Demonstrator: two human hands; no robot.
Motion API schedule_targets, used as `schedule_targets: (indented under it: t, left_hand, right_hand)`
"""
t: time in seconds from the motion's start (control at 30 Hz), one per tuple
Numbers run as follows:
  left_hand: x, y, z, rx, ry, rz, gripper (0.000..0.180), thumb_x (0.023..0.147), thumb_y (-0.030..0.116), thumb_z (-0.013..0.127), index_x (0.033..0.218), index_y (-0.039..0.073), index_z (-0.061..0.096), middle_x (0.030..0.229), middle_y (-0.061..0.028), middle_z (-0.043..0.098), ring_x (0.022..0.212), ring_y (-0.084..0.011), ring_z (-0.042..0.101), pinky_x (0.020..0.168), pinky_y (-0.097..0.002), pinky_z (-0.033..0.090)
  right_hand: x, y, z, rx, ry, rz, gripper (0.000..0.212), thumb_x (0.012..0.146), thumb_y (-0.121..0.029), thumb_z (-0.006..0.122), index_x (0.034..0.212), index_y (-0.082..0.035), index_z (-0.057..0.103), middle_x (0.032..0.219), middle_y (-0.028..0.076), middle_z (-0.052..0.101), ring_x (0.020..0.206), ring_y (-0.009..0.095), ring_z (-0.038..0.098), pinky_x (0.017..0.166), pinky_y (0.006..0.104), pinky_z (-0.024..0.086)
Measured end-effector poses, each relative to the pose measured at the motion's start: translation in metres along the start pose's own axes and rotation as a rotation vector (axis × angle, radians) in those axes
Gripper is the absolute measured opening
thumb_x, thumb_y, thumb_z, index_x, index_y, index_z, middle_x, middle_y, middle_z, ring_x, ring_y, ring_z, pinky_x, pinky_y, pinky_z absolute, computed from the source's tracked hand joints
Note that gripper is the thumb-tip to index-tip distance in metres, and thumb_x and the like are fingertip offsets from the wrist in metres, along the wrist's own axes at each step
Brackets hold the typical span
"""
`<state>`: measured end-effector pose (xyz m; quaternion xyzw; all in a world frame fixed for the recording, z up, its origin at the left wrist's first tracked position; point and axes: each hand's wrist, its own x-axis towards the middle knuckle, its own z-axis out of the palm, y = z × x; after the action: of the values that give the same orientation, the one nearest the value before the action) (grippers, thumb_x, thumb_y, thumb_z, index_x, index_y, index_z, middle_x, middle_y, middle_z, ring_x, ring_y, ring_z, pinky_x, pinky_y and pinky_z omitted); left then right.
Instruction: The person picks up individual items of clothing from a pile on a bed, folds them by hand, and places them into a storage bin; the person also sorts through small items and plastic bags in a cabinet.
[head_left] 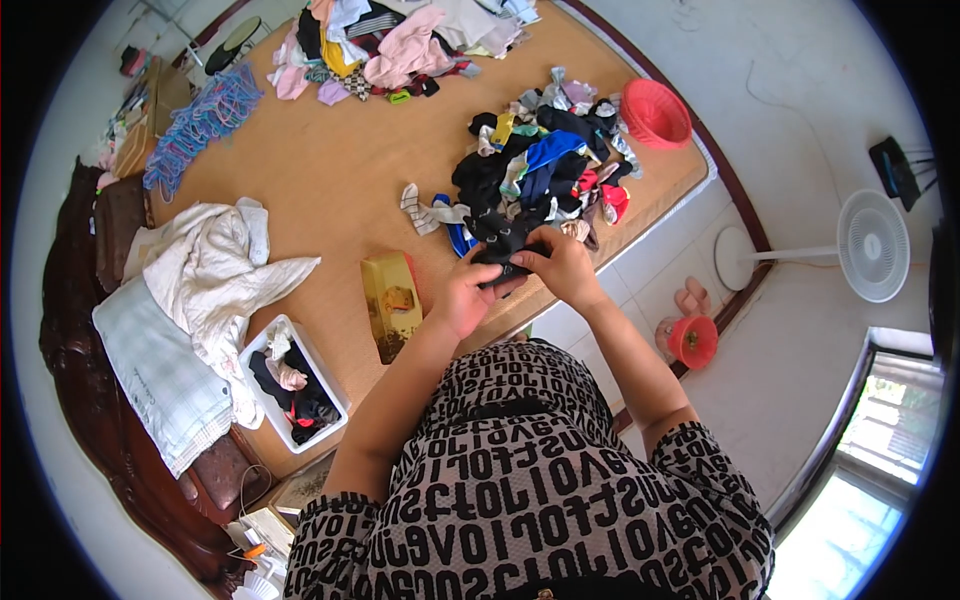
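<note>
Black stretchy fabric, by its look a black sock (497, 267), is gripped between my two hands at the near edge of the bed mat. Bent fingers of my left hand (465, 298) hold it from below and the left. From the right, my right hand (566, 266) pinches it with thumb and fingers. Just beyond my hands lies a loose heap of socks and small garments (545, 150), mostly black with some blue, red and grey. A grey-white striped sock (418, 209) lies at the heap's left side. My palms and part of the black fabric are hidden.
Left of my forearm is a shiny gold box (388, 300); a white bin (343, 405) holding dark garments stands farther left. Around the mat are a pillow (160, 365), a crumpled blanket (205, 275), blue hangers (205, 125), clothes (410, 50) and a red basket (655, 115). A fan (872, 246) stands right.
</note>
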<state>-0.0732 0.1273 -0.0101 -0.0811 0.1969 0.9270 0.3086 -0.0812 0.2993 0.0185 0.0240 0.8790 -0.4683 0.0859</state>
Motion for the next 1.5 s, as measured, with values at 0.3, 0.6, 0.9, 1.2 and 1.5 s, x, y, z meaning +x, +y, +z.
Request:
schedule_targets:
  t: [0.3,0.6,0.9,1.2,1.5]
  left_hand:
    - [0.000,0.009,-0.004,0.605,0.348,0.178,0.041,0.074,0.004,0.067,0.112,0.001,0.052,0.100,-0.0068,0.061,0.089,-0.0149,0.059,0.081,-0.0273,0.046]
    - [-0.003,-0.003,0.002,0.585,0.277,0.044,0.029,0.078,0.004,0.065,0.105,0.000,0.057,0.095,-0.0083,0.063,0.083,-0.0176,0.062,0.077,-0.0302,0.051]
    - [0.008,0.033,-0.004,0.192,0.288,0.173,0.040,0.086,0.021,0.060,0.120,0.002,0.049,0.115,-0.0096,0.057,0.103,-0.0248,0.057,0.086,-0.0400,0.049]
    - [-0.002,-0.006,-0.015,-0.056,0.120,-0.125,0.049,0.090,0.031,0.050,0.128,0.002,0.040,0.122,-0.0144,0.052,0.112,-0.0300,0.051,0.092,-0.0488,0.043]
    - [0.005,0.011,-0.040,0.010,0.233,-0.214,0.029,0.091,0.013,0.049,0.115,-0.002,0.051,0.111,-0.0109,0.059,0.100,-0.0202,0.059,0.085,-0.0317,0.049]
  right_hand:
    - [0.001,0.021,-0.006,0.433,0.022,-0.316,0.023,0.078,-0.019,0.071,0.091,-0.002,0.063,0.095,0.007,0.057,0.077,0.017,0.058,0.067,0.0288,0.047]
    - [0.005,0.000,0.008,0.582,-0.150,0.053,0.076,0.080,-0.040,0.068,0.133,0.002,0.033,0.128,0.018,0.045,0.114,0.024,0.047,0.097,0.0325,0.036]
    - [-0.009,0.009,0.011,0.743,-0.564,0.100,0.064,0.077,-0.038,0.071,0.121,0.003,0.051,0.110,0.008,0.060,0.100,0.015,0.055,0.092,0.0297,0.041]
    - [-0.002,0.007,0.023,0.254,-0.417,0.219,0.027,0.084,-0.018,0.064,0.100,0.004,0.060,0.069,0.008,0.062,0.056,0.013,0.059,0.044,0.0272,0.047]
    - [-0.016,0.007,-0.004,-0.294,0.181,-0.702,0.054,0.062,-0.007,0.075,0.113,-0.015,0.059,0.116,0.008,0.055,0.105,0.029,0.053,0.080,0.0357,0.049]
